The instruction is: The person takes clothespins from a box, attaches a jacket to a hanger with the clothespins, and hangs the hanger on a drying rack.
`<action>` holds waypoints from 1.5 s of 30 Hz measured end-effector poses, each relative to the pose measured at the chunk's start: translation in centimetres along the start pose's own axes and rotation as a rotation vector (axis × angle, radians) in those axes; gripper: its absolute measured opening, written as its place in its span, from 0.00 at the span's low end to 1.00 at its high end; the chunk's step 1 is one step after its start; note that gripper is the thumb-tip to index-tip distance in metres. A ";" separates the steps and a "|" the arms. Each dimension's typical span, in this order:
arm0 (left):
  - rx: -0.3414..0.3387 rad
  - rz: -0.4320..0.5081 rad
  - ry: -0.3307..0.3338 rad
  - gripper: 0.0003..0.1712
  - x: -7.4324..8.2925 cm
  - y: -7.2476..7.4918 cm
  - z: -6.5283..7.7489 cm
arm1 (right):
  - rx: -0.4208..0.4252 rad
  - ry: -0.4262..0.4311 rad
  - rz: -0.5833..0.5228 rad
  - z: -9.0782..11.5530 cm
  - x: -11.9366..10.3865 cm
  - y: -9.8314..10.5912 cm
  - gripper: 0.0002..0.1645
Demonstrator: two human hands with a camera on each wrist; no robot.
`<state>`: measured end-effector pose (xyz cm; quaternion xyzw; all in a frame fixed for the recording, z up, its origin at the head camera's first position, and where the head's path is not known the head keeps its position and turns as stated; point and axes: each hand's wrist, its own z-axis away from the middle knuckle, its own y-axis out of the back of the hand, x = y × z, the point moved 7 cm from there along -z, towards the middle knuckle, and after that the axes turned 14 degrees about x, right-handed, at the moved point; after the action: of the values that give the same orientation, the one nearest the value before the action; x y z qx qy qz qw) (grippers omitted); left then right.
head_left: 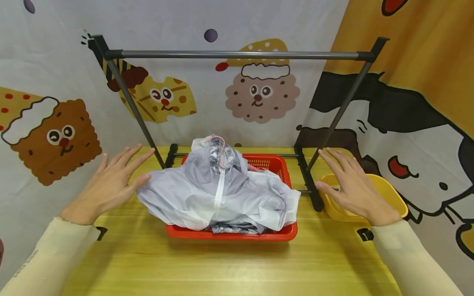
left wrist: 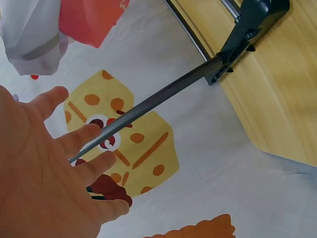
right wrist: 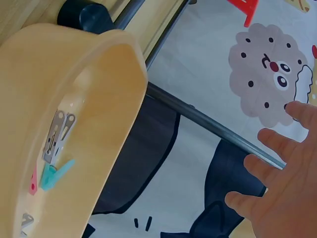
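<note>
A pale grey-white zip jacket (head_left: pixel 200 189) lies heaped over a red plastic basket (head_left: pixel 229 234), its sleeves spilling past the sides. The pink hook of a hanger (head_left: pixel 222 142) sticks up at its collar. My left hand (head_left: pixel 112 185) hovers left of the jacket with fingers spread, the thumb near the sleeve in the head view. To the right, my right hand (head_left: pixel 355 187) is held over the yellow basin (head_left: pixel 392 197), fingers straight and holding nothing. Inside that basin are several clothespins, including a grey one (right wrist: pixel 54 136) and a teal one (right wrist: pixel 52 176).
A clothes rack stands behind the basket, with a grey top bar (head_left: pixel 240 54), slanting posts (head_left: pixel 346 102) and black feet (head_left: pixel 309 185). All of it is on a yellow wooden table (head_left: pixel 229 267). A cartoon-printed curtain (head_left: pixel 177 24) hangs at the back.
</note>
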<state>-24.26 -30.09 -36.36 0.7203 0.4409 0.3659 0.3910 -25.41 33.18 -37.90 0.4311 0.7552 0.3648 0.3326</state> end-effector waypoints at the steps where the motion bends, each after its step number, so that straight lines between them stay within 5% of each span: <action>1: 0.002 0.000 -0.002 0.42 0.1 0.0 0.0 | 0.003 0.004 -0.001 -0.1 -0.1 0.0 0.58; 45: 0.051 0.032 -0.075 0.39 4.4 -0.1 -0.2 | 0.029 0.059 -0.107 -0.9 -3.8 -1.2 0.55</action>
<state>-22.97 -25.92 -35.53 0.7501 0.4235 0.3336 0.3830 -25.08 29.10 -37.74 0.3841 0.7919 0.3483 0.3228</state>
